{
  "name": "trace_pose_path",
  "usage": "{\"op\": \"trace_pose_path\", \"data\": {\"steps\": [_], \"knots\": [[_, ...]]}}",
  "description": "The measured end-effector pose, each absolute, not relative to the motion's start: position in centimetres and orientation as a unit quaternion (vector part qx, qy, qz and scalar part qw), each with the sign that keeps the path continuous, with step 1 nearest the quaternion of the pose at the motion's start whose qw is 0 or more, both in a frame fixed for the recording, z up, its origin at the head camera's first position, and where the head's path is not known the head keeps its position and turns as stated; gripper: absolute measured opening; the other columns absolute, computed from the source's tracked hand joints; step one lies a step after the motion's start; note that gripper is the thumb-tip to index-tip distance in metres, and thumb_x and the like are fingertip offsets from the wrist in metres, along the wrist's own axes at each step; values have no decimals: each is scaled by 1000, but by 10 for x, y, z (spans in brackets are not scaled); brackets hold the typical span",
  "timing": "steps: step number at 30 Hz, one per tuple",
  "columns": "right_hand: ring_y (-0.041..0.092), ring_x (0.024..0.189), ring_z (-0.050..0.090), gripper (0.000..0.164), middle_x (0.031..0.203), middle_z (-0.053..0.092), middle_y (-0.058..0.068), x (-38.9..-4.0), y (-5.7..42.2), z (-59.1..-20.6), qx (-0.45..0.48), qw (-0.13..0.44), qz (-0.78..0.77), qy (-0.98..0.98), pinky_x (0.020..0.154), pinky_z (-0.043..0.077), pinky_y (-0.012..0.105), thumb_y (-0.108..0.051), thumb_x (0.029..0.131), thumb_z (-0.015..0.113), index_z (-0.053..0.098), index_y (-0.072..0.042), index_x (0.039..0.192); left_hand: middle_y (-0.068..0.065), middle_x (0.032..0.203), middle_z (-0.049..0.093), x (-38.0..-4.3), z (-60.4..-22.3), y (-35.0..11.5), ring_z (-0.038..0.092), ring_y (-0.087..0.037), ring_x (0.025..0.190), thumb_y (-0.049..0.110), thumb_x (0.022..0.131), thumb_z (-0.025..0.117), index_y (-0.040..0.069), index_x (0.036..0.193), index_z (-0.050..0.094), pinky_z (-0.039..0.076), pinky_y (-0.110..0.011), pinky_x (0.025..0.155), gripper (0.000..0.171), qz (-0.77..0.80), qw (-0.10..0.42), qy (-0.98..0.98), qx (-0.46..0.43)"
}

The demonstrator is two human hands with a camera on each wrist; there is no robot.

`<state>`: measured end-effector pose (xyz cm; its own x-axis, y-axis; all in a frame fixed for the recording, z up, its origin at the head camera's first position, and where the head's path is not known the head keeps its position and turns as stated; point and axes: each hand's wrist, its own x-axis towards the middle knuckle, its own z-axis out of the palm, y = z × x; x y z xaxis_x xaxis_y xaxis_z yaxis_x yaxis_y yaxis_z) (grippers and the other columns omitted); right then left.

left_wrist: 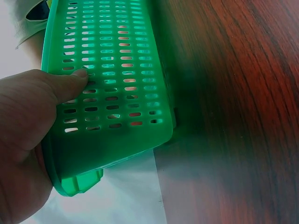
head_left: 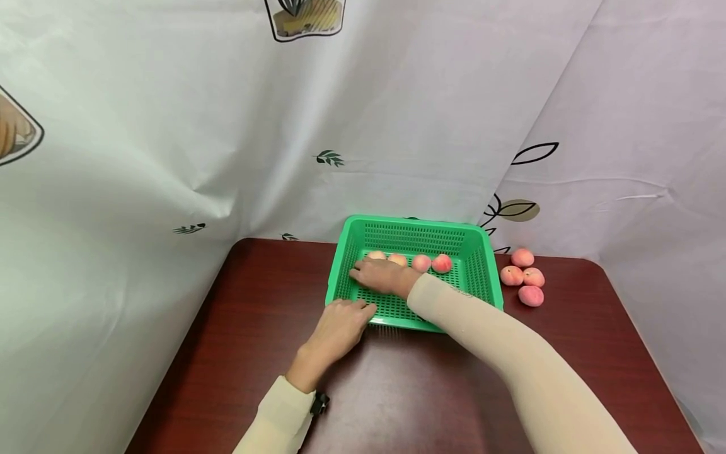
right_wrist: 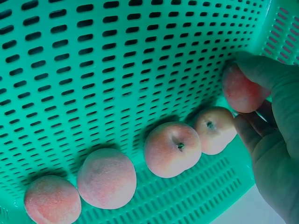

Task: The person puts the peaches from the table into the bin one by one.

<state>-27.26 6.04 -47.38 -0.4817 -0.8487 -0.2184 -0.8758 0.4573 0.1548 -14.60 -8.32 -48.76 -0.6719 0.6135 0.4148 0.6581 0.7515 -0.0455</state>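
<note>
A green perforated plastic basket stands at the back of the table. My left hand grips its near left rim, the thumb pressed against the outer wall in the left wrist view. My right hand reaches into the basket's left part. It holds a reddish peach between thumb and fingers in the right wrist view; the head view hides that fruit under the hand. Several more peaches line the basket's far side, among them a yellowish-pink peach and a redder peach at the right end.
Right of the basket, several loose peaches sit grouped on the dark red-brown table. A white printed cloth hangs behind the basket and along both sides of the table.
</note>
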Motion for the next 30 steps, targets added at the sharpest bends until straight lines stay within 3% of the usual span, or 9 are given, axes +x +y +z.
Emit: {"op": "trace_pose_path", "data": {"steps": [4,9,12,21,25,30], "knots": [[24,118,65,21,125,66,6,-273,61,-474,-508,39,118,852,102,51,35,-10,104,55,61,-10,124,3,67,56,-146,-487,-83,51,-16,52,4,92,69,17,76,57,38,-28,53,24,-48,205,-914,-348],[22,103,66,11,112,67,4,-273,61,-472,-517,18,108,849,93,52,32,-13,103,57,62,-11,113,3,66,55,-146,-488,-84,51,-16,52,3,91,70,17,74,55,38,-28,52,26,-48,203,-913,-349],[21,101,64,11,112,66,4,-271,61,-467,-513,27,108,851,91,51,32,-13,104,57,62,-11,114,3,65,54,-146,-488,-84,48,-16,51,2,90,69,17,73,54,36,-28,52,27,-49,205,-912,-351],[27,128,58,47,138,60,11,-272,71,-436,-479,76,76,871,105,50,36,-30,104,63,52,-8,144,3,63,52,-148,-488,-85,41,-13,48,-1,88,69,17,72,55,30,-26,51,28,-45,215,-908,-357],[29,131,56,51,142,58,13,-273,80,-414,-476,73,67,874,109,47,39,-30,102,66,52,-7,146,3,63,51,-149,-489,-85,38,-12,48,-1,87,69,17,73,54,29,-25,51,28,-40,212,-909,-356],[31,141,50,52,152,51,14,-273,97,-382,-468,56,64,879,116,42,44,-32,105,58,48,-8,150,4,62,51,-149,-489,-84,40,-13,48,-2,85,70,17,72,54,28,-26,51,27,-41,216,-908,-356]]}}
